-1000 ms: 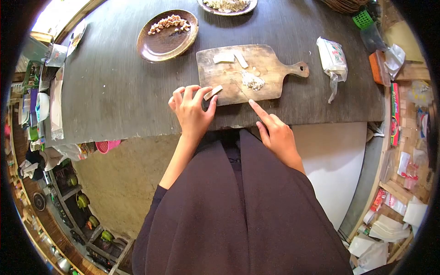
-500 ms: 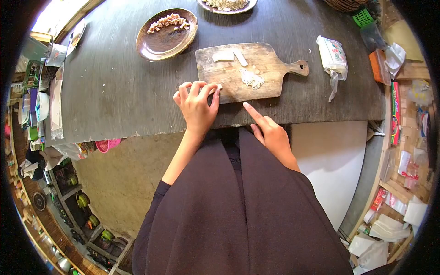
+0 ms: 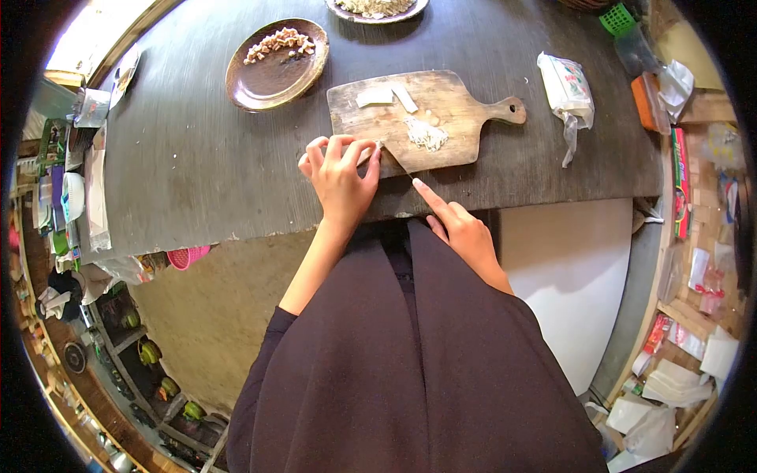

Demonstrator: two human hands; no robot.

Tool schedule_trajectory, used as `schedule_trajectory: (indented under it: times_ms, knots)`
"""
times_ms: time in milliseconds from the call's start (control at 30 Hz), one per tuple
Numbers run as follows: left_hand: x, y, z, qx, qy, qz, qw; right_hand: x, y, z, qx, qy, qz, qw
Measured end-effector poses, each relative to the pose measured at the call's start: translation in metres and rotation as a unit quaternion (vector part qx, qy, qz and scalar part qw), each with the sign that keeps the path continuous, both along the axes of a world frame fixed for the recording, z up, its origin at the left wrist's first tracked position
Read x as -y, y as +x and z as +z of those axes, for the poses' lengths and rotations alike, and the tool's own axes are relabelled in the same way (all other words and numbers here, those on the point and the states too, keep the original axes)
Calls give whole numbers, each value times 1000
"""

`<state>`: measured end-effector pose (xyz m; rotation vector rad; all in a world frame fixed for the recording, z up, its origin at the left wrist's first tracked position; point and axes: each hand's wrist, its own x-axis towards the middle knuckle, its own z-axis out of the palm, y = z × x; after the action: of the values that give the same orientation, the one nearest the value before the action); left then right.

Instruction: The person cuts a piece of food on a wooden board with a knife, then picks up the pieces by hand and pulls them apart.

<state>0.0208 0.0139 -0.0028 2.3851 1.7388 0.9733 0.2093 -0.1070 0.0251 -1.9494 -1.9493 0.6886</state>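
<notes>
A wooden cutting board (image 3: pixel 465 138) lies near the table's front edge. At its lower left corner my left hand (image 3: pixel 343 175) has curled fingers pressing down a pale strip of food (image 3: pixel 365 157), mostly covered by the fingers. My right hand (image 3: pixel 464 235) is closed around a knife, its index finger stretched along the top; the handle is hidden in the palm. The thin knife blade (image 3: pixel 400 163) slants over the board's front edge, its tip by the left fingertips. Two flat white slabs (image 3: pixel 375 96) and a small heap of finely cut white bits (image 3: pixel 426 135) rest on the board.
Behind the board to the left is a brown plate (image 3: pixel 272 83) with diced pinkish-brown pieces (image 3: pixel 281 43). Another plate (image 3: pixel 378 17) of pale cut bits stands at the back. A white plastic packet (image 3: pixel 566 88) lies right of the board handle. Shelves with clutter flank both sides.
The view has shifted slightly, so the board and plates sit a little further left. The knife blade now shows as a thin line beside the left fingertips. Both hands keep nearly the same pose.
</notes>
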Motion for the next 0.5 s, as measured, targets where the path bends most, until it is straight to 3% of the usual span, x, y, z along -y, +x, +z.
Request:
schedule_trajectory:
  times_ms: [500]
  knots:
    - [2, -10, -1, -6, 41, -43, 998, 4, -6, 0, -14, 6, -12, 1000]
